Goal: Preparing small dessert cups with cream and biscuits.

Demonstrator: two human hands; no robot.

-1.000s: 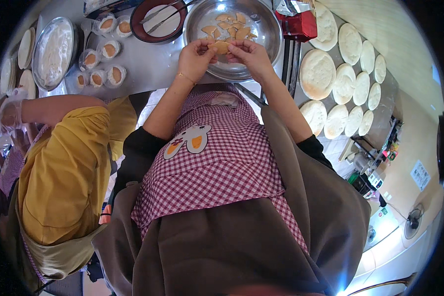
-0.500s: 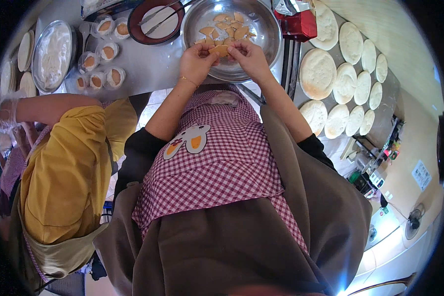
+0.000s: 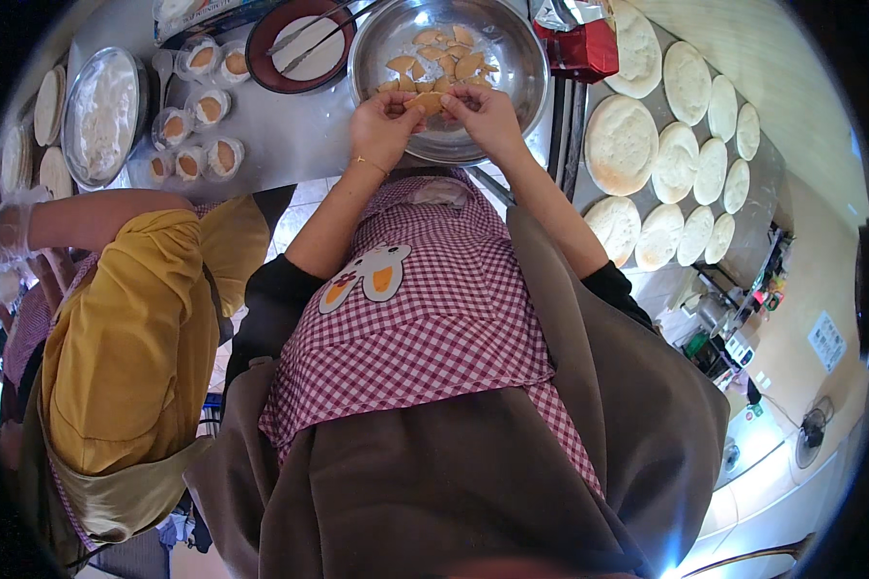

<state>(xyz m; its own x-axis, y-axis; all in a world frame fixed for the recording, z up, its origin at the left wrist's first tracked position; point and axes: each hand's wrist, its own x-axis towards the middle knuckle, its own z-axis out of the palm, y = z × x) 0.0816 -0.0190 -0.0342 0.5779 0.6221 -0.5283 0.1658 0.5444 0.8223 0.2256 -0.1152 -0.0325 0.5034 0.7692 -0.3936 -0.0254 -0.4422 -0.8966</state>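
My left hand (image 3: 379, 130) and my right hand (image 3: 488, 123) meet over the near side of a wide steel bowl (image 3: 526, 58). Between their fingertips they pinch a thin, light-brown flat piece (image 3: 427, 102), one end in each hand; it looks like broken biscuit or crust. Several similar broken pieces (image 3: 468, 65) lie inside the bowl, some overlapping. The fingers of both hands are closed, and the lower side of the held piece is partly hidden by them.
Left of the bowl stands a dark red bowl (image 3: 261, 53) with white contents and tongs (image 3: 321, 39). Small clear cups (image 3: 209, 106) and an oval tray (image 3: 84, 145) lie further left, by a co-worker's yellow sleeve (image 3: 130, 318). Round flatbreads (image 3: 621, 145) cover the right-hand table beyond a red packet (image 3: 586, 53).
Both hands keep their pinch on the brown piece, with only a slight shift. At the left, the co-worker's gloved hand has moved a little to the left.
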